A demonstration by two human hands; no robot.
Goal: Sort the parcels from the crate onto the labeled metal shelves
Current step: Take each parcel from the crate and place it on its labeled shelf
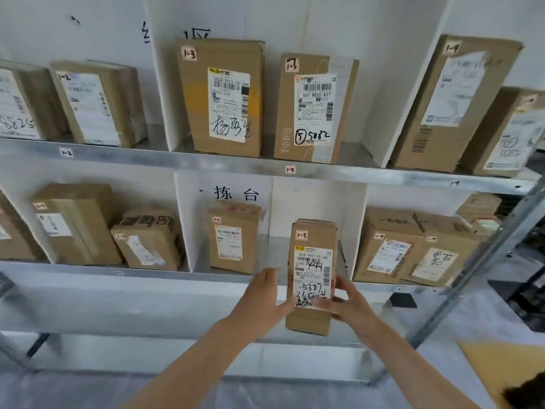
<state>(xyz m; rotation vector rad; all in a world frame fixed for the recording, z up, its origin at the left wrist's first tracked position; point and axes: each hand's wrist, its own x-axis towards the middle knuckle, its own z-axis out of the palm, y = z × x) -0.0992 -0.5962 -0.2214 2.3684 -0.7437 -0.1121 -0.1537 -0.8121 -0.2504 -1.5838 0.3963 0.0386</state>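
A white wall [73,39] carries black handwritten characters [222,192] (some partly hidden).

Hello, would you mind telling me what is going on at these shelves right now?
A person is sorting parcels onto metal shelves. The right hand grips a narrow cardboard parcel tagged 2-3, while the left hand steadies its left edge. The parcel is held upright in front of the middle bay of the lower shelf and is not yet set down. Another box already stands in that bay. The upper shelf, labelled 1-2, 1-3 and 1-4, carries more boxes.
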